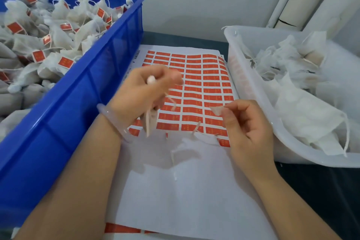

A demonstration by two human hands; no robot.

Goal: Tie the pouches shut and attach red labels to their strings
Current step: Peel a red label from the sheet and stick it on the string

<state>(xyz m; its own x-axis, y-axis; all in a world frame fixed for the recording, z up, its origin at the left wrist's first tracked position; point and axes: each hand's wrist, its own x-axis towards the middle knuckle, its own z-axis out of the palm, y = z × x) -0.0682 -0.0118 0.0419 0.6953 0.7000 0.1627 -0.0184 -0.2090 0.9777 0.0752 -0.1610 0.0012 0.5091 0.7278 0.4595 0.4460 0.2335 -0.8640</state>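
Head view, and the gap that matters is the one between your two hands above the label sheet (196, 85); your left hand (144, 91) sits over the sheet's left edge, its grip curled round the string (148, 122), whose loose ends dangle from under the palm towards the sheet's near edge; a small white knob shows between the knuckles, perhaps the gathered neck of the pouch (185, 142), though blur hides the detail; the pouch's body reads only as a pale smear over the sheet's bare near half.

Your right hand (247, 124) hovers over the sheet's right side, thumb and forefinger pinching a small pale flap, most likely a peeled label (216, 110) seen from its back; its free edge points left, towards the string; the other fingers curl loosely and hold nothing.

So the string's long axis runs away-to-near across the sheet, the label lies to its right and apart from it, and the right hand is the nearer one to close that gap; I judge that the label must travel left and meet the string crosswise, sticky face in, so it can fold round; if the string swings, the label may catch your fingers.

Left of the sheet stands the blue crate (109, 76) of labelled pouches; right of it, the white tub (253, 95) of unlabelled ones; both rest on the desk (315, 191).
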